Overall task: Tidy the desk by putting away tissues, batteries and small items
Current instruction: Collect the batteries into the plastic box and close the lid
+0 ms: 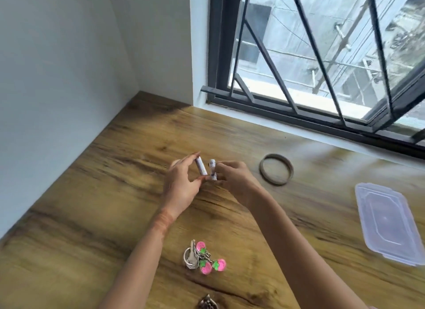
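Observation:
My left hand (pixel 182 189) holds a white battery (pixel 200 166) upright between thumb and fingers, just above the wooden desk (pixel 92 216). Right beside it, my right hand (pixel 234 177) pinches a second white battery (pixel 212 170), also roughly upright. The two batteries are a finger's width apart. A keyring with pink strawberry charms (pixel 203 258) lies on the desk nearer to me, between my forearms.
A brown ring (pixel 276 169) lies flat to the right of my hands. A clear plastic lid (pixel 391 221) sits at the desk's right side. A small metal object (pixel 207 303) shows at the bottom edge. White walls on the left, a barred window behind.

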{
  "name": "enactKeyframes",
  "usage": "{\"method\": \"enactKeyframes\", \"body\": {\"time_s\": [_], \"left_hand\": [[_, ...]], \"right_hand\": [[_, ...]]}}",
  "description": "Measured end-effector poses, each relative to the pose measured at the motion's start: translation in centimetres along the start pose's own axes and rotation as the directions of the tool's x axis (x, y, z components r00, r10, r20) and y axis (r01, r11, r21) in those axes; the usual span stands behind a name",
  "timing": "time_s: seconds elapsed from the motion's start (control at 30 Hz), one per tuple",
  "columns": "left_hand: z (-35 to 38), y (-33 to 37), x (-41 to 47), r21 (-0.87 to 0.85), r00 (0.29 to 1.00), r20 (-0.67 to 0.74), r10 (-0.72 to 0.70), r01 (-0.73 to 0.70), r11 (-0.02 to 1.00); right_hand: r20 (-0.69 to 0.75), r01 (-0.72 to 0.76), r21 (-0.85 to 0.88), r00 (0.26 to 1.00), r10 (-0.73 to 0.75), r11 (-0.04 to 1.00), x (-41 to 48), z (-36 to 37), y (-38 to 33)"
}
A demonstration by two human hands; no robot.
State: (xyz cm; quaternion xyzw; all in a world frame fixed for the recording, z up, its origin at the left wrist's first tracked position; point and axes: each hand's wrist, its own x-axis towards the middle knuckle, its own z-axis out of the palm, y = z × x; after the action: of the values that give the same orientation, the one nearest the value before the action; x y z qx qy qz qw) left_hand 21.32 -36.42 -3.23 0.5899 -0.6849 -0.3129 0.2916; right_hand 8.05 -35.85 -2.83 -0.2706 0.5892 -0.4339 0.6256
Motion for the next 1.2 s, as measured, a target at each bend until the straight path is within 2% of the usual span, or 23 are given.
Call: {"method": "enactKeyframes", "body": {"time_s": [0.2, 0.37, 0.5, 0.7, 0.8, 0.87, 0.97, 1.0, 1.07, 1.1, 1.2], "left_hand": [[3.9, 5.5, -5.6, -0.062, 0.978, 0.158, 0.138, -0.130, 0.990], [9.1, 10.9, -10.9, -0.098, 0.956, 0.185, 0.226, -0.211, 0.973], [14.7, 15.9, -15.5, -0.152, 0.936, 0.209, 0.283, -0.254, 0.955], [23.4, 23.2, -21.4, -0.272, 0.901, 0.247, 0.357, -0.289, 0.918], [27.1, 26.1, -23.5, -0.280, 0.880, 0.293, 0.375, -0.296, 0.913], [29.3, 27.6, -24.7, -0.229, 0.861, 0.331, 0.386, -0.323, 0.918], [31.8, 28.9, -25.8, -0.172, 0.820, 0.397, 0.411, -0.374, 0.911], [32.5, 29.1, -26.0, -0.153, 0.814, 0.420, 0.402, -0.373, 0.915], [33.7, 29.2, -25.9, -0.103, 0.816, 0.437, 0.378, -0.372, 0.923], [34.3, 29.1, -25.8, -0.080, 0.821, 0.434, 0.370, -0.374, 0.924], [35.5, 28.5, -25.7, 0.001, 0.821, 0.444, 0.360, -0.402, 0.916]], "right_hand": [[0.036, 0.053, 0.048, 0.998, -0.054, 0.997, -7.4, -7.5, 0.3], [0.041, 0.060, 0.110, 0.997, -0.065, 0.992, -14.1, -15.7, 1.3], [0.037, 0.082, 0.060, 0.996, -0.085, 0.995, -19.4, -22.7, 2.5], [-0.066, 0.139, 0.013, 0.988, -0.138, 0.990, -26.1, -33.2, 4.1], [-0.118, 0.185, 0.005, 0.976, -0.184, 0.983, -29.1, -38.2, 4.0], [-0.183, 0.209, -0.076, 0.958, -0.220, 0.975, -30.6, -41.7, 3.9], [-0.270, 0.149, -0.361, 0.928, -0.256, 0.921, -31.5, -46.6, 4.4], [-0.278, 0.091, -0.489, 0.926, -0.254, 0.868, -31.6, -48.0, 4.7], [-0.284, -0.049, -0.714, 0.932, -0.225, 0.698, -31.7, -50.0, 5.2], [-0.288, -0.103, -0.771, 0.937, -0.200, 0.628, -31.8, -50.6, 5.4], [-0.269, -0.169, -0.836, 0.956, -0.121, 0.523, -31.9, -50.6, 5.7]]}}
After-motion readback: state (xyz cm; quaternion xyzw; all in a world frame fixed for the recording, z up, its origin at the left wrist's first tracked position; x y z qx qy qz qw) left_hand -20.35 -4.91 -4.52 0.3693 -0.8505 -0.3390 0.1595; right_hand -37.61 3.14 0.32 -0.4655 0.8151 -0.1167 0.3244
